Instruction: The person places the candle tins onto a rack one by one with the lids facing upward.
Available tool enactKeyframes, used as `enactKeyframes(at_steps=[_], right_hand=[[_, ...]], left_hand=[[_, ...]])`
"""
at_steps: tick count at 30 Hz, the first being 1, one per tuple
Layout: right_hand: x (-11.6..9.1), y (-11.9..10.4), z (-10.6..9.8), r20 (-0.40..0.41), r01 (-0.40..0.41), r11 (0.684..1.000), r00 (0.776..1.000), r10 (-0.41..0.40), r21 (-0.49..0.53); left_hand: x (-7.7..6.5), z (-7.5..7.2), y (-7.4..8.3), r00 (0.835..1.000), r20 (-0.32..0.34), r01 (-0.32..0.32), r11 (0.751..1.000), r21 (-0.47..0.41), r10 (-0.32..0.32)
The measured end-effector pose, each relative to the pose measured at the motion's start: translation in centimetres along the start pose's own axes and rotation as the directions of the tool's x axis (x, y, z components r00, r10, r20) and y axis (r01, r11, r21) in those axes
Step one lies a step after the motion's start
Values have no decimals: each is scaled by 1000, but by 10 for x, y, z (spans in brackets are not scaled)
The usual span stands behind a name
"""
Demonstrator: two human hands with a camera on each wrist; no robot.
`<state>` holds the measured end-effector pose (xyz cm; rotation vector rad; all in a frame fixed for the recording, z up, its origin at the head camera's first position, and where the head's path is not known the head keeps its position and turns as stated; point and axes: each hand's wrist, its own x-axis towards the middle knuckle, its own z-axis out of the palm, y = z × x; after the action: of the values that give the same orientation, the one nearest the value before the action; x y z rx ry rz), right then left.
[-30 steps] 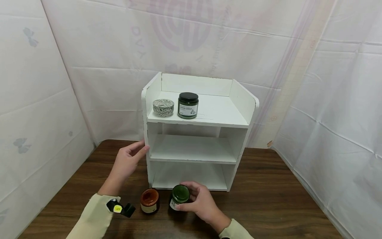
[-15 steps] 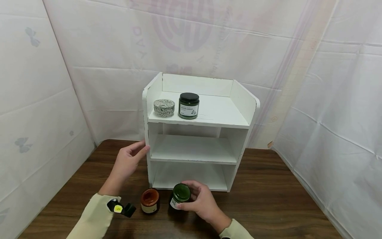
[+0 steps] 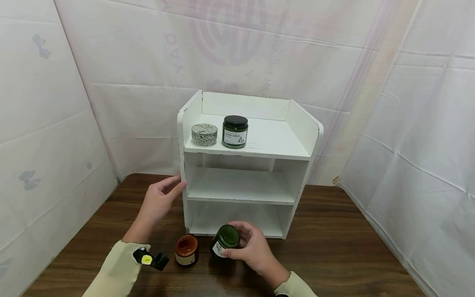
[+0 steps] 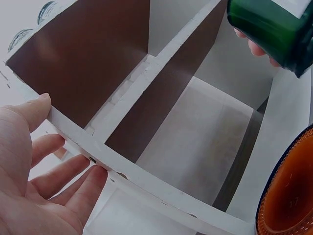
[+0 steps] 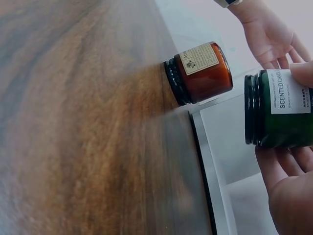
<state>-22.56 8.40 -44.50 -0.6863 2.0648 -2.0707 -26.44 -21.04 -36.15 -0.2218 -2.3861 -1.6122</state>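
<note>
In the head view, my right hand [image 3: 255, 251] holds a green glass scented candle jar [image 3: 228, 236] between thumb and fingers. The right wrist view shows that jar [image 5: 286, 105] raised off the table, its dark lid end pointing down. An amber candle jar [image 3: 186, 249], also lid end down, stands on the table to its left. My left hand [image 3: 158, 201] touches the left side panel of a white shelf unit [image 3: 245, 201]. In the left wrist view, that hand's thumb rests at the panel's front edge, its fingers extended along the outside.
On the unit's top shelf stand a round leaf-patterned tin [image 3: 204, 134] and a dark green candle jar [image 3: 235, 132] with a black lid. Two lower shelves face the front. White cloth [image 3: 141, 111] surrounds the brown wooden table [image 3: 334, 243].
The green jar in my right hand has risen slightly and tilted further to the right. My left hand and the amber jar have stayed in place.
</note>
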Motion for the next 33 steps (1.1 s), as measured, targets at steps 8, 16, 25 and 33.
enactKeyframes(at_steps=[8,16,25,33], right_hand=[[0,-5,2,-15,2,1000,1000,-1,27],[1,-5,2,-16,45,995,999,-44,85],[1,-8,0,-6,50,994,999,-50,98],[-3,-16,0,4,51,999,999,-51,-17]], left_hand=[[0,0,0,1000,-1,3,1000,8,-3],[0,0,0,1000,1,10,1000,11,-10],[1,0,-1,1000,2,13,1000,2,-13],[1,0,-3,1000,0,4,1000,2,-4]])
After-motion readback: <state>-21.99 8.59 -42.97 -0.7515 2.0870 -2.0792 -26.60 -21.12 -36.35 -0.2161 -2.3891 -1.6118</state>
